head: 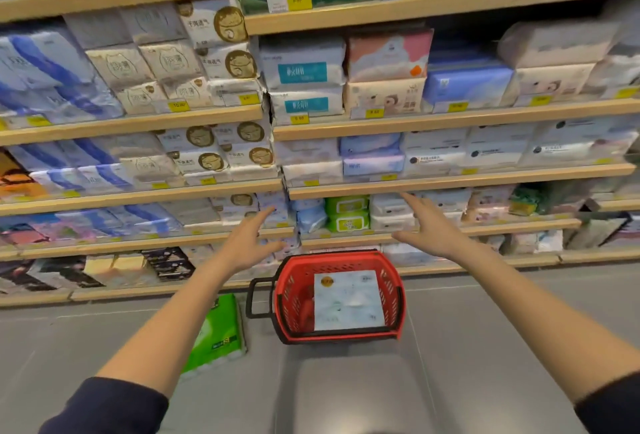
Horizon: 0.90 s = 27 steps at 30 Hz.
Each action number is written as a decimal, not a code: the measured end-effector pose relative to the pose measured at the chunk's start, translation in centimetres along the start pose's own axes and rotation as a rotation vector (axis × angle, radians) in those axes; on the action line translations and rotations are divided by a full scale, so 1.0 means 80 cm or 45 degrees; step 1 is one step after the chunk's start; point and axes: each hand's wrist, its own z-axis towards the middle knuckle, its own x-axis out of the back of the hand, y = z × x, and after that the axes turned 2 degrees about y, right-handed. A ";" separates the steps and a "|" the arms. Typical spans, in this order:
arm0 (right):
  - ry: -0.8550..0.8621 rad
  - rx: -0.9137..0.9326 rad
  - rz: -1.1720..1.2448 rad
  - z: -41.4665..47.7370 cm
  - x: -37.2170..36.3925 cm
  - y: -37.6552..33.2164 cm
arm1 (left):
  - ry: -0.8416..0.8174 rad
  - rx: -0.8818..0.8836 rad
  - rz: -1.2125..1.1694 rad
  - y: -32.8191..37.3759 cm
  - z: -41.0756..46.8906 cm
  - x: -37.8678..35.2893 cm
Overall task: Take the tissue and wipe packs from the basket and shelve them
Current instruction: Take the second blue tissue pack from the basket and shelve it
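A red plastic basket (393, 290) with a black handle stands on the grey floor in front of the shelves. Inside it lies a white tissue pack (348, 300) with a small gold mark, flat and face up. My left hand (251, 241) is stretched forward above and left of the basket, fingers apart, holding nothing. My right hand (429, 224) is held out above and right of the basket, also open and empty, in front of the low shelf edge (440, 231).
Wooden shelves (450, 118) packed with tissue and wipe packs fill the wall ahead, with yellow price tags. Green wipe packs (347, 214) sit on the low shelf between my hands. A green tissue pack (220, 333) lies on the floor left of the basket.
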 end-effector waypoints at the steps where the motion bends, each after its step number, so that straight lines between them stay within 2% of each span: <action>1: -0.008 -0.018 0.009 -0.007 -0.011 0.001 | -0.027 0.005 -0.005 -0.009 -0.005 -0.007; 12: -0.146 -0.232 0.036 -0.036 -0.085 0.042 | -0.242 0.070 -0.104 -0.057 -0.008 -0.074; 15: -0.185 -0.219 0.093 -0.028 -0.097 0.056 | -0.254 0.073 -0.145 -0.062 0.006 -0.097; 22: -0.383 -0.343 0.158 0.005 -0.142 0.110 | -0.362 0.274 -0.211 -0.087 0.051 -0.148; 27: -0.528 -0.289 0.134 0.035 -0.160 0.146 | -0.377 0.475 -0.256 -0.106 0.077 -0.196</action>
